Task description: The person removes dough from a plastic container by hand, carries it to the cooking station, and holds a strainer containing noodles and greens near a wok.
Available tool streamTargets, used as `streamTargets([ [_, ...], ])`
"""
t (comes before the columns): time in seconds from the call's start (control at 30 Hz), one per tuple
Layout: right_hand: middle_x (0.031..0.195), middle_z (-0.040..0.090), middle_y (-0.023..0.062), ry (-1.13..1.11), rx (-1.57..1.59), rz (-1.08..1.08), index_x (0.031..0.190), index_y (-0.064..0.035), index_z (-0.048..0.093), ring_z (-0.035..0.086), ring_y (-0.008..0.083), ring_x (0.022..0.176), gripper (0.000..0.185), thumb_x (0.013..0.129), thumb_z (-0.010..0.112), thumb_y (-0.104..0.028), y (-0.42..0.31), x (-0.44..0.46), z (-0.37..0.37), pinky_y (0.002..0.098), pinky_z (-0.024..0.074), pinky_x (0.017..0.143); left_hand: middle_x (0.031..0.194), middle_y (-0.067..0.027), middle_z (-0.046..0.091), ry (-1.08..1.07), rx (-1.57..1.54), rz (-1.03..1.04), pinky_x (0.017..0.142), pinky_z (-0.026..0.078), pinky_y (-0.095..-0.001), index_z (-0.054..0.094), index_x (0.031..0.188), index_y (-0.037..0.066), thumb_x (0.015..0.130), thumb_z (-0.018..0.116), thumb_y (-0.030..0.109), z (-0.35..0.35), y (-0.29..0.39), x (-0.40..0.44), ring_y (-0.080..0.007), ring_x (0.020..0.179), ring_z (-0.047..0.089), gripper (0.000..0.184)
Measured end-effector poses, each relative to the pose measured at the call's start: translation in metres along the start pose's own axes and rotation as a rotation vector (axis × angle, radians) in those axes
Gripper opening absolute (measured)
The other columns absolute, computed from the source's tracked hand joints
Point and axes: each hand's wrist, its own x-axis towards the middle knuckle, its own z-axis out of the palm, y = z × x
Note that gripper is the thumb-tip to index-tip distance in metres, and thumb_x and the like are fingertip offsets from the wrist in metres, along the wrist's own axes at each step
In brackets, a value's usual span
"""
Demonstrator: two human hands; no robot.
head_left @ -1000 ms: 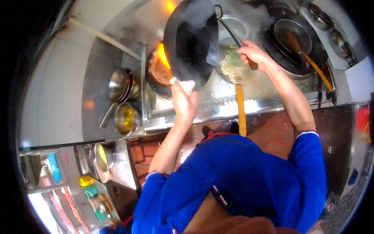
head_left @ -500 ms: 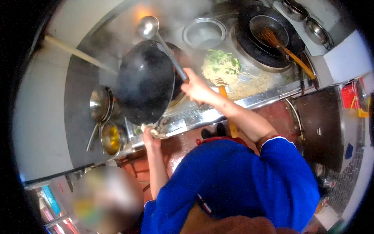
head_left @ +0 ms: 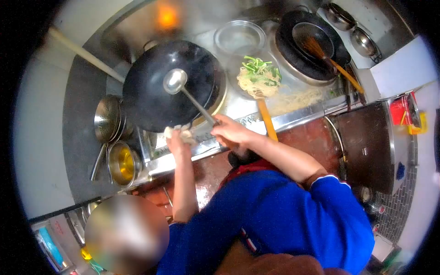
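A large black wok (head_left: pixel 146 101) sits on the stove at the left, its dark inside showing no food that I can make out. My left hand (head_left: pixel 178 145) is closed on a pale cloth (head_left: pixel 184 134) at the wok's near edge; whatever the cloth covers there is hidden. In my right hand (head_left: pixel 231 133) is the handle of a steel ladle (head_left: pixel 175 81), its round bowl held over the wok. To the right, noodles with green vegetable pieces (head_left: pixel 259 80) lie in a strainer with a wooden handle (head_left: pixel 267 120).
At the back right, a second wok (head_left: pixel 284 39) holds a bamboo brush (head_left: pixel 316 48). A round metal lid or basin (head_left: pixel 239 39) stands behind the noodles. Left of the stove are a perforated strainer (head_left: pixel 106 119) and a pot of yellow liquid (head_left: pixel 123 165). Flame glows at the back.
The wok has gone from steeply tilted to lying flatter on the stove. The ladle has dropped from beyond its rim to over its middle. Steam has thinned, and my left hand has risen slightly.
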Motion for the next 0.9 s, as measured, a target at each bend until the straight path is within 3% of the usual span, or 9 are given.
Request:
streamTargets([
  [0.03, 0.073, 0.055, 0.0045, 0.002, 0.027, 0.080, 0.135, -0.0014, 0.038, 0.053, 0.0125, 0.055, 0.049, 0.092, 0.059, -0.011, -0.020, -0.009, 0.006, 0.0257, 0.0404, 0.043, 0.104, -0.0113, 0.060, -0.110, -0.039, 0.148, 0.075, 0.055, -0.0395, 0.049, 0.120, 0.001, 0.086, 0.055, 0.003, -0.005, -0.014, 0.009, -0.0247, 0.091, 0.064, 0.035],
  [0.2, 0.111, 0.061, 0.0096, -0.053, -0.128, -0.139, 0.148, -0.0031, 0.030, 0.062, 0.0142, 0.083, 0.071, 0.096, 0.061, -0.041, -0.004, -0.004, 0.006, 0.0286, 0.0534, 0.064, 0.099, -0.0173, 0.061, 0.127, 0.042, -0.047, 0.036, 0.053, -0.0388, 0.049, 0.114, -0.002, 0.085, 0.054, 0.006, 0.021, 0.008, -0.021, -0.0286, 0.070, 0.065, 0.030],
  [0.23, 0.112, 0.062, 0.0149, -0.018, -0.200, -0.134, 0.140, 0.0051, 0.040, 0.059, 0.0195, 0.101, 0.069, 0.097, 0.057, -0.046, -0.009, -0.024, 0.005, 0.0319, 0.0507, 0.082, 0.096, -0.0182, 0.062, 0.031, 0.020, -0.002, 0.037, 0.054, -0.0392, 0.048, 0.113, -0.002, 0.085, 0.055, 0.008, 0.009, 0.000, -0.014, -0.0289, 0.072, 0.066, 0.031],
  [0.3, 0.120, 0.060, 0.0217, 0.097, -0.433, -0.184, 0.137, 0.0071, 0.043, 0.058, 0.0264, 0.113, 0.067, 0.096, 0.060, -0.042, 0.019, -0.029, -0.029, 0.0372, 0.0486, 0.090, 0.092, -0.0191, 0.064, -0.022, -0.036, -0.012, 0.041, 0.055, -0.0402, 0.048, 0.111, -0.003, 0.084, 0.057, 0.010, 0.005, -0.001, -0.015, -0.0293, 0.073, 0.067, 0.031],
  [0.37, 0.121, 0.059, 0.0266, 0.387, -0.876, -0.505, 0.132, 0.0083, 0.049, 0.058, 0.0340, 0.113, 0.059, 0.094, 0.062, -0.034, 0.066, -0.035, -0.080, 0.0424, 0.0474, 0.092, 0.093, -0.0175, 0.063, 0.000, 0.045, 0.044, 0.046, 0.057, -0.0405, 0.049, 0.110, -0.002, 0.083, 0.056, 0.007, 0.008, -0.007, -0.022, -0.0288, 0.074, 0.067, 0.030],
  [0.43, 0.109, 0.058, 0.0282, 0.566, -1.043, -0.403, 0.115, 0.0079, 0.057, 0.057, 0.0424, 0.100, 0.044, 0.088, 0.068, -0.025, 0.089, -0.066, -0.118, 0.0456, 0.0459, 0.091, 0.093, -0.0147, 0.061, 0.013, -0.079, 0.126, 0.056, 0.059, -0.0401, 0.048, 0.109, 0.000, 0.081, 0.055, 0.001, -0.013, -0.035, 0.001, -0.0281, 0.076, 0.067, 0.028],
  [0.57, 0.101, 0.062, 0.0233, 0.707, -1.044, -0.345, 0.111, 0.0050, 0.056, 0.062, 0.0353, 0.093, 0.042, 0.088, 0.071, -0.026, 0.139, -0.105, -0.180, 0.0449, 0.0497, 0.082, 0.094, -0.0128, 0.059, 0.081, -0.084, 0.137, 0.066, 0.059, -0.0401, 0.048, 0.105, 0.001, 0.081, 0.053, -0.001, 0.002, -0.028, -0.019, -0.0279, 0.078, 0.067, 0.024],
  [0.8, 0.090, 0.061, 0.0093, 0.258, 0.438, 0.270, 0.117, -0.0052, 0.051, 0.059, 0.0208, 0.069, 0.030, 0.096, 0.062, -0.023, 0.137, -0.089, -0.191, 0.0330, 0.0529, 0.059, 0.091, -0.0125, 0.061, 0.143, -0.108, 0.043, 0.070, 0.057, -0.0406, 0.052, 0.109, -0.002, 0.078, 0.056, 0.001, 0.002, -0.032, -0.019, -0.0284, 0.080, 0.066, 0.031],
  [0.9, 0.078, 0.056, 0.0035, 0.211, 0.383, 0.094, 0.108, -0.0088, 0.049, 0.055, 0.0156, 0.064, 0.020, 0.096, 0.062, -0.019, 0.127, -0.077, -0.193, 0.0291, 0.0485, 0.053, 0.091, -0.0127, 0.062, 0.153, -0.128, 0.076, 0.070, 0.057, -0.0408, 0.054, 0.106, -0.002, 0.079, 0.056, 0.001, -0.002, -0.040, -0.007, -0.0285, 0.079, 0.066, 0.027],
])
